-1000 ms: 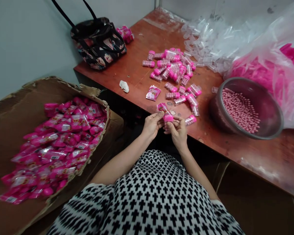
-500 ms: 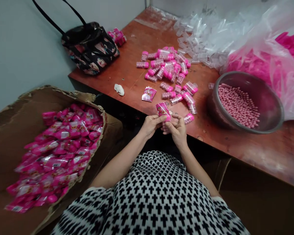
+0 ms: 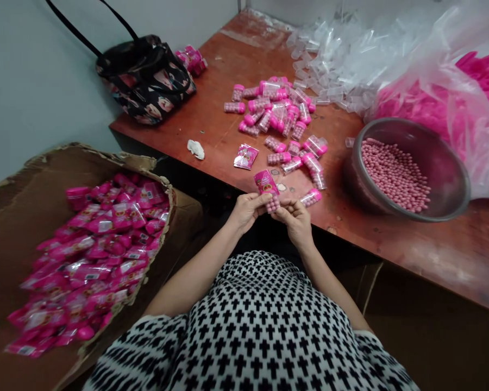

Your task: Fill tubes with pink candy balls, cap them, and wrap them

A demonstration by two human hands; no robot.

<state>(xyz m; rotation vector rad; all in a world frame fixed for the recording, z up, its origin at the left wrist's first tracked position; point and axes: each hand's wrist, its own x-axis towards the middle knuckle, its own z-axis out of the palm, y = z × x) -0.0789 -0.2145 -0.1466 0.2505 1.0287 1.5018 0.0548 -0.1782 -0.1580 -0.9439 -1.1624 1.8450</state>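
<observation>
At the table's front edge, my left hand (image 3: pixel 248 212) pinches a clear tube of pink candy balls (image 3: pixel 273 204) with a pink printed wrapper (image 3: pixel 265 182) over its upper end. From the other side, my right hand (image 3: pixel 295 219) grips the lower end of that same tube between thumb and fingers. A small stack of pink printed wrappers (image 3: pixel 246 156) lies flat on the table just beyond my hands. Several filled tubes with pink caps (image 3: pixel 313 146) are scattered nearby, and a larger heap of filled tubes (image 3: pixel 275 103) lies behind them.
A grey bowl (image 3: pixel 452 179) of pink balls stands to the right. Behind it are a plastic bag of pink pieces (image 3: pixel 419 111) and a pile of clear tubes (image 3: pixel 342 60). A cardboard box (image 3: pixel 8 217) of wrapped packs sits left, below a flowered handbag (image 3: pixel 146 81). White crumpled scrap (image 3: pixel 196 149) lies nearby.
The tube's candy-filled lower part now shows between my hands, where fingers largely covered it before. The wrapper has shifted slightly left, and my right fingers have moved to the tube's lower end.
</observation>
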